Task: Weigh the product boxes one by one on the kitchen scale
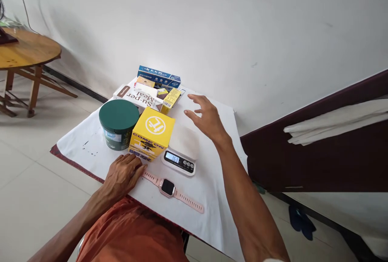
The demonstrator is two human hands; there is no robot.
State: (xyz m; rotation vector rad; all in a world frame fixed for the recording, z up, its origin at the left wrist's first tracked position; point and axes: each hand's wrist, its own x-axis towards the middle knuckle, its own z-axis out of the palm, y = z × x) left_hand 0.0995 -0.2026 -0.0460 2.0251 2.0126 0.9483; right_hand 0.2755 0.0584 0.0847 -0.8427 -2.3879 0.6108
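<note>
My left hand (pixel 125 173) rests on the white cloth near the table's front edge, fingers down and slightly bent, holding nothing visible. Its thumb lies by the end of the strap of a pink smartwatch (pixel 167 188). Just beyond the fingers stands a yellow box (pixel 151 132) with "COME ON" printed on it. My right hand (pixel 207 118) is raised over the table's right side, open, fingers apart. Below it sits a white digital scale (pixel 179 162) whose display seems to read 363. The yellow box overlaps the scale's left side; whether it touches the plate I cannot tell.
A green lidded tub (pixel 119 124) stands left of the yellow box. Behind are a white "Super Meal" box (pixel 136 95), a small yellow carton (pixel 171 98) and a long blue box (pixel 159 77). A wall borders the far side. A round wooden table (pixel 33 49) stands at left.
</note>
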